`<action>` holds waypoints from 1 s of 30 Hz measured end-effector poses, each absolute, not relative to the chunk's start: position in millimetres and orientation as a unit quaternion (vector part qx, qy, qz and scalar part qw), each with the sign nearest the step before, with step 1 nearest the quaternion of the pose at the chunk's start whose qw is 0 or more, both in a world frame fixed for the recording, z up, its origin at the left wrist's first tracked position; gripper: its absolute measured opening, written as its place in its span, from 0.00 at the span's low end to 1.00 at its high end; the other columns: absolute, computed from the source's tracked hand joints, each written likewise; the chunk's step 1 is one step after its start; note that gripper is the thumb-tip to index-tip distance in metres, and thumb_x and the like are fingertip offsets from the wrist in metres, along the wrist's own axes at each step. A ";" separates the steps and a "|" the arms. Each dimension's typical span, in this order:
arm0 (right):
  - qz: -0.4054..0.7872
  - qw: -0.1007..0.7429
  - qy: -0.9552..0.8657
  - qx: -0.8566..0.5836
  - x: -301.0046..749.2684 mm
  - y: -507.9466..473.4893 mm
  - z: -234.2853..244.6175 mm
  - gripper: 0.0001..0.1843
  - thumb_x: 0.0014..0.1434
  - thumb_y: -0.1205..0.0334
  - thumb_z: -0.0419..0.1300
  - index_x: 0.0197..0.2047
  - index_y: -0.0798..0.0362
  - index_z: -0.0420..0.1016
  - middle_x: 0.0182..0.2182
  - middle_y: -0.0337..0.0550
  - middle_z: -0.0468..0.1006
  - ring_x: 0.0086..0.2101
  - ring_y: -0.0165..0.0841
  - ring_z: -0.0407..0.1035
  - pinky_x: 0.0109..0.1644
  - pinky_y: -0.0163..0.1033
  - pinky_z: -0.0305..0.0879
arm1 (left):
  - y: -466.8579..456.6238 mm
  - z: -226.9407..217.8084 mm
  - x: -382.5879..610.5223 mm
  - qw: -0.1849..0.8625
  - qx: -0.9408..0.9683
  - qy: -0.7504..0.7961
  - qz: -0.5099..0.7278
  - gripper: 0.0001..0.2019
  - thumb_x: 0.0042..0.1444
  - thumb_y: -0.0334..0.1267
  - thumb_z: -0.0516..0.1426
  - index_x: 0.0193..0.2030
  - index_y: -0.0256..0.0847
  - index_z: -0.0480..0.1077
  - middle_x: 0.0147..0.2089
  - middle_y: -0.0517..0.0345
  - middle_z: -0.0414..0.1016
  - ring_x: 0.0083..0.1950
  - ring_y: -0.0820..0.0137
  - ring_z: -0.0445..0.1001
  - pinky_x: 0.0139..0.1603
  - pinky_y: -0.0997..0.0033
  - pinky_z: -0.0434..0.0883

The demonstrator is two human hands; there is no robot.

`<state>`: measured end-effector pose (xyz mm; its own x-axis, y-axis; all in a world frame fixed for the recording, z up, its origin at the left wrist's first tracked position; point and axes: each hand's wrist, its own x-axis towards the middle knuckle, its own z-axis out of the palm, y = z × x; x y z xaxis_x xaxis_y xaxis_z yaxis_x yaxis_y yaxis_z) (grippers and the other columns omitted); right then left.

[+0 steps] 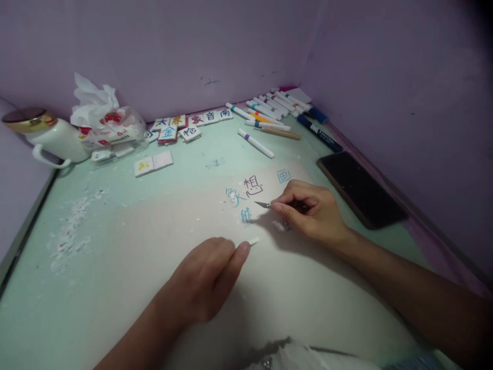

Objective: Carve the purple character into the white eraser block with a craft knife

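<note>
My right hand (308, 208) grips a craft knife (263, 204), its pointed blade aimed left over the table. Below and to the left, my left hand (215, 272) pinches a small white piece (253, 241) between thumb and fingers. Most of that piece is hidden by the fingers, so I cannot tell its full shape. Handwritten characters in purple (252, 186) and blue (245, 216) mark the tabletop (162, 288) around the blade. Little white crumbs lie near them.
Several white markers (256, 143) and a brown stick-like tool (281, 133) lie at the back. A phone (360, 190) rests at right. Character tiles (168, 132), a tissue pack (110, 126) and a lidded mug (57, 139) stand at the back left. White shavings (73, 226) cover the left side.
</note>
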<state>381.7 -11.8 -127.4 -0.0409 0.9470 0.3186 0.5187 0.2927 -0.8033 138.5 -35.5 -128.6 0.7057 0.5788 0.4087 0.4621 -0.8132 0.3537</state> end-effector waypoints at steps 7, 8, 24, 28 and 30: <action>0.233 0.436 -0.688 -0.531 380.2 -14.3 -126.0 0.08 0.55 0.67 0.60 0.25 0.53 0.72 0.20 0.37 0.69 0.21 0.28 0.63 0.23 0.34 0.56 | -22.6 -141.8 141.7 0.078 0.893 0.352 0.271 0.20 0.53 0.34 0.59 0.52 0.30 0.64 0.46 0.41 0.68 0.46 0.57 0.66 0.45 0.52 0.67; 0.230 0.431 -0.694 -0.529 379.7 -15.7 -125.3 0.07 0.55 0.67 0.59 0.25 0.53 0.72 0.20 0.38 0.69 0.22 0.28 0.63 0.23 0.34 0.56 | -21.7 -142.3 141.2 0.089 0.889 0.361 0.269 0.21 0.53 0.36 0.59 0.52 0.30 0.64 0.46 0.40 0.67 0.47 0.56 0.66 0.46 0.51 0.66; 0.144 0.293 -0.809 -0.489 383.4 -31.7 -128.4 0.05 0.61 0.64 0.57 0.36 0.52 0.75 0.27 0.39 0.74 0.24 0.27 0.68 0.26 0.33 0.57 | -22.6 -142.7 139.4 0.142 0.893 0.375 0.204 0.23 0.53 0.42 0.59 0.52 0.32 0.64 0.46 0.44 0.66 0.45 0.57 0.63 0.46 0.49 0.61; 0.092 0.252 -0.841 -0.469 381.1 -36.8 -128.9 0.05 0.61 0.63 0.57 0.37 0.50 0.75 0.27 0.37 0.75 0.23 0.27 0.68 0.25 0.33 0.55 | -22.2 -142.6 139.8 0.149 0.891 0.379 0.199 0.23 0.51 0.41 0.60 0.52 0.32 0.64 0.46 0.45 0.66 0.44 0.58 0.63 0.46 0.49 0.61; 0.055 0.241 -0.858 -0.451 379.2 -38.8 -128.9 0.06 0.61 0.63 0.57 0.37 0.49 0.75 0.27 0.35 0.76 0.23 0.27 0.68 0.25 0.34 0.54 | -22.2 -142.3 140.1 0.150 0.891 0.378 0.201 0.23 0.51 0.41 0.60 0.52 0.32 0.64 0.46 0.45 0.66 0.44 0.58 0.63 0.46 0.49 0.61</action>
